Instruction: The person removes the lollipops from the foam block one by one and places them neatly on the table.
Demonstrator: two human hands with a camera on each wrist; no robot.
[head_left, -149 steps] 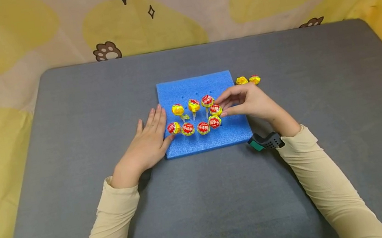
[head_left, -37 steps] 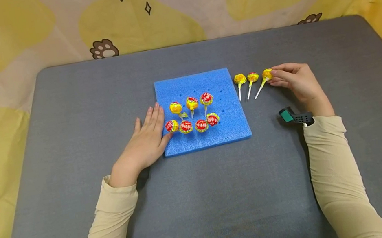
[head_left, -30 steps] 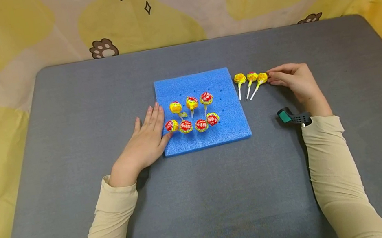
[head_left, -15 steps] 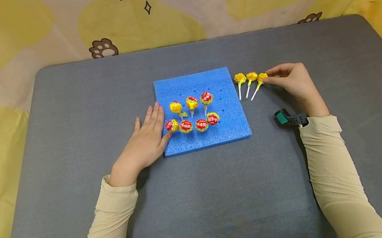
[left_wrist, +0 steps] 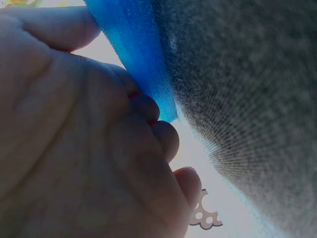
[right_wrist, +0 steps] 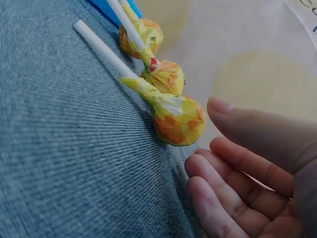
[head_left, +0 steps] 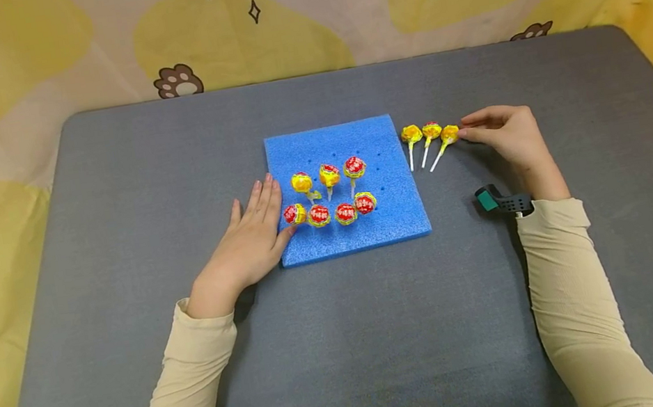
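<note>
A blue foam board [head_left: 404,216] lies on the table with several upright lollipops [head_left: 346,214], stuck in by their sticks. My left hand [head_left: 246,240] rests along the board's left edge, fingers straight, thumb close to the leftmost front lollipop [head_left: 294,214]. To the right of the board three lollipops lie in a row, sticks towards me. My right hand [head_left: 503,135] is right beside the rightmost lying lollipop [head_left: 450,134]. In the right wrist view its thumb and fingers are parted, with a small gap to that lollipop's yellow-orange wrapper [right_wrist: 178,124].
Small holes dot the back and right parts of the board. The grey table [head_left: 386,349] runs back to a patterned cloth [head_left: 286,19]. A black band with a green piece [head_left: 486,200] is on my right wrist.
My right hand took a lollipop from the board's right side and laid it beside the two others. It has since let go and drawn slightly right. The left hand stays put.
</note>
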